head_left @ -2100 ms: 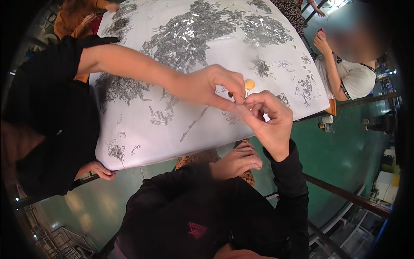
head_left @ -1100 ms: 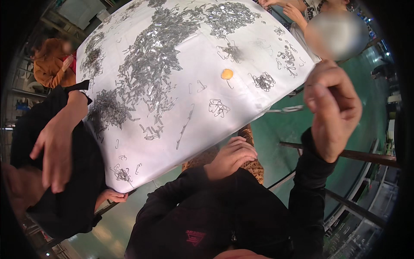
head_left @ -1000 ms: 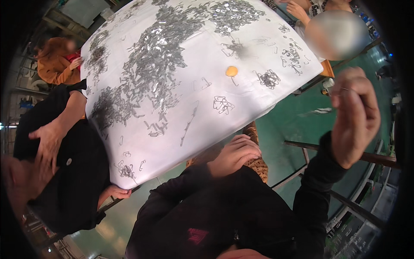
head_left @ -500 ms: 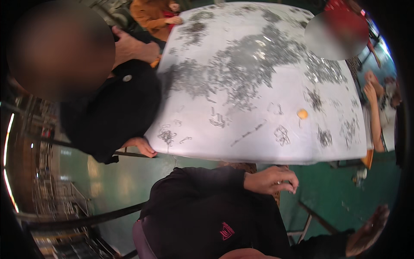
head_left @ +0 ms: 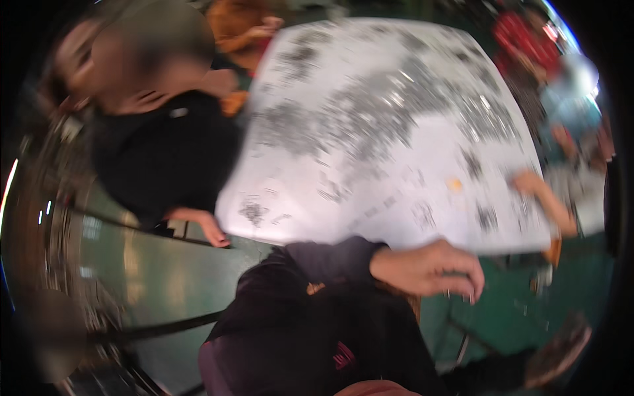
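My left hand (head_left: 429, 267) reaches across my body from a dark sleeve, just past the near edge of a white-covered table (head_left: 396, 231). Its fingers curl down toward the thumb; whatever may be between the tips is too blurred to make out. Low at the far right, my right hand (head_left: 560, 353) is held out beside me with fingers stretched, touching nothing. Many small grey metal pieces (head_left: 376, 105) lie spread over the table, with smaller clusters (head_left: 252, 211) nearer me. A small yellow-orange round thing (head_left: 454, 185) sits among them.
At the left stands a person in black (head_left: 172, 158), a hand (head_left: 212, 228) by the table corner. Another person's hand (head_left: 526, 183) is over the right side. People in orange (head_left: 241, 30) and red (head_left: 528, 39) are at the far side. Green floor (head_left: 178, 277) surrounds the table.
My left hand has moved right and slightly up, closer to the table edge. The hand at the right has come over the table. The whole view has shifted and blurred.
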### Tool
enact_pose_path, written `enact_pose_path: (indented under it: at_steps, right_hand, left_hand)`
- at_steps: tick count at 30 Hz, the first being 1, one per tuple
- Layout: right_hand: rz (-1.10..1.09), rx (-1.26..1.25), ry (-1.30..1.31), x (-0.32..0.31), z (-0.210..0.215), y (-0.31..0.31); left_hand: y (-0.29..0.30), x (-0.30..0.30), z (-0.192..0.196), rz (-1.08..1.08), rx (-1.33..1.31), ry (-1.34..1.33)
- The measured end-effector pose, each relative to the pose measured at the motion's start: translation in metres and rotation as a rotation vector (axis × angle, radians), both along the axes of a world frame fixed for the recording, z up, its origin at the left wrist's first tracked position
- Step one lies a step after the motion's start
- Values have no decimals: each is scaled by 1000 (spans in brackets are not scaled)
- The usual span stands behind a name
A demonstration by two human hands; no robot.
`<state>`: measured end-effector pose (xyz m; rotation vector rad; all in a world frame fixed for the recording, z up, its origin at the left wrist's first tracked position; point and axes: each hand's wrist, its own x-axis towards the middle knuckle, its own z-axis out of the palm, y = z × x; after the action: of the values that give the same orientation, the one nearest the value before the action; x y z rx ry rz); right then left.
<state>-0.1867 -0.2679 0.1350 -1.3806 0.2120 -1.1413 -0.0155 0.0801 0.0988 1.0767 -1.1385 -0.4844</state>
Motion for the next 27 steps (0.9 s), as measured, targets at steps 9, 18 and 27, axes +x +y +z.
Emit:
enact_pose_path:
  at_steps: [9,18,27]
  right_hand:
    - [307,-165,19,23,-2,59]
    - [237,122,98,50,4,88]
    - [65,206,20,49,-42,50]
  left_hand:
    - [-48,23,-15,-121,-74,-59]
    - [-67,13,-32,-8,135,-15]
    - [-87,1,-58,20,-14,-156]
